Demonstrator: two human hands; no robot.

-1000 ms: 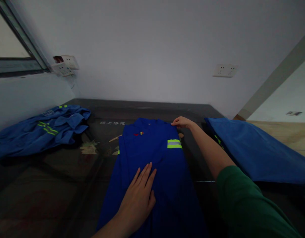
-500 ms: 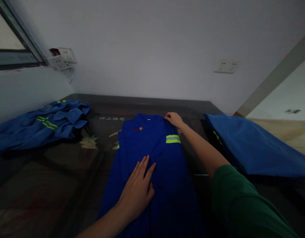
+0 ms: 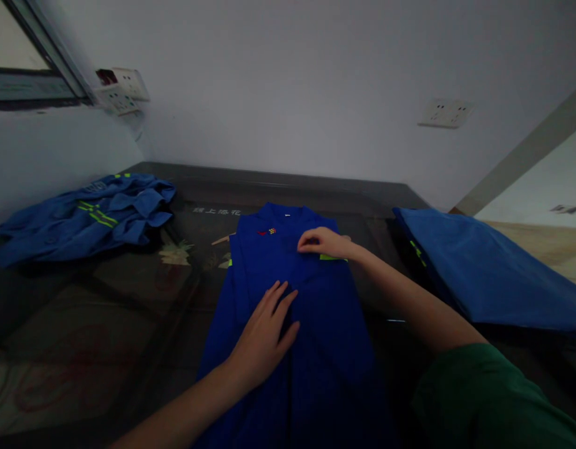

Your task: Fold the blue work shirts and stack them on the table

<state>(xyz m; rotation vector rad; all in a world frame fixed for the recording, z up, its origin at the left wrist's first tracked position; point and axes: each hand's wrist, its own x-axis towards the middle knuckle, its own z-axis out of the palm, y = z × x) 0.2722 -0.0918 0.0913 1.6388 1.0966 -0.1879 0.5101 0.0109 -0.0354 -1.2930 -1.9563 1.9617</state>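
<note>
A dark blue work jacket (image 3: 269, 274) lies front up and lengthwise before me, its collar at the far end. It has a small red and yellow emblem on the chest and a yellow-green reflective band at the side. My left hand (image 3: 262, 340) rests on the middle of the jacket, fingers spread and palm down. Over the jacket's right chest, my right hand (image 3: 322, 242) has its fingers curled together, partly covering the reflective band. Whether cloth is caught between those fingertips is hidden.
The jacket lies on a dark glossy table (image 3: 175, 349). A crumpled blue garment (image 3: 105, 215) with reflective stripes sits at the left, and a folded blue garment (image 3: 493, 268) at the right. Behind the table stands a wall (image 3: 288, 87) with sockets (image 3: 447, 113).
My right hand has moved from the jacket's right shoulder inward and nearer, onto the chest. My left hand stays spread on the cloth. The view has shifted slightly.
</note>
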